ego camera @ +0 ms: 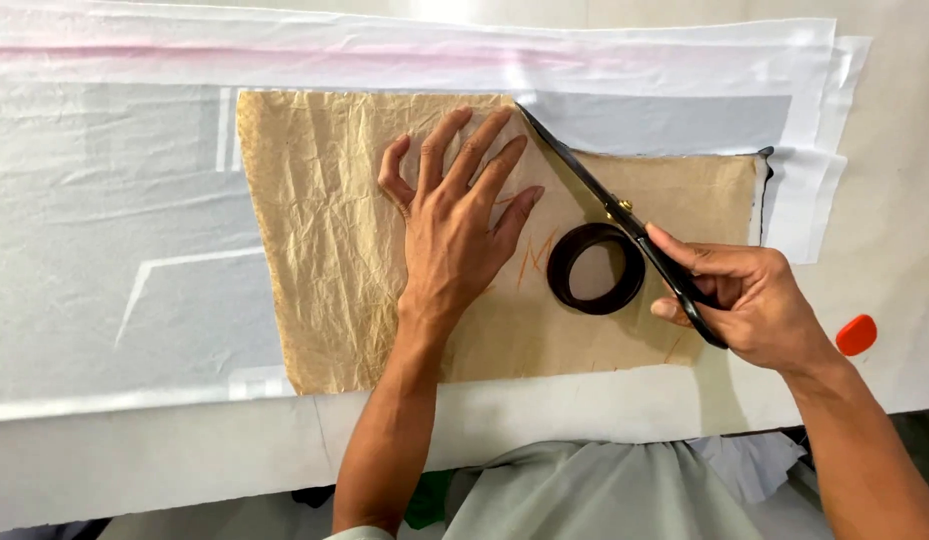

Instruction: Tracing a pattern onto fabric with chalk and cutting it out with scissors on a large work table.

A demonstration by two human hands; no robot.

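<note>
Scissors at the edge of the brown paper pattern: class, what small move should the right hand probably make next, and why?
Probably close the scissors and advance along the slanted edge of the brown paper pattern. The right hand grips the handles with the blades lying on that edge, and the left hand presses the paper flat beside them.

Paper pattern (324, 250) lay on layered fabric sheets (114, 200) spread over the tabletop (904, 110). Left hand (454, 235) pressed flat on the pattern's middle. Ring-shaped weight (594, 268) sat on the pattern, just right of that hand. Right hand (749, 300) held scissors (624, 215) at the pattern's right part, blades reaching behind the ring toward the far edge. Small marker piece (856, 334) lay at far right.
</note>
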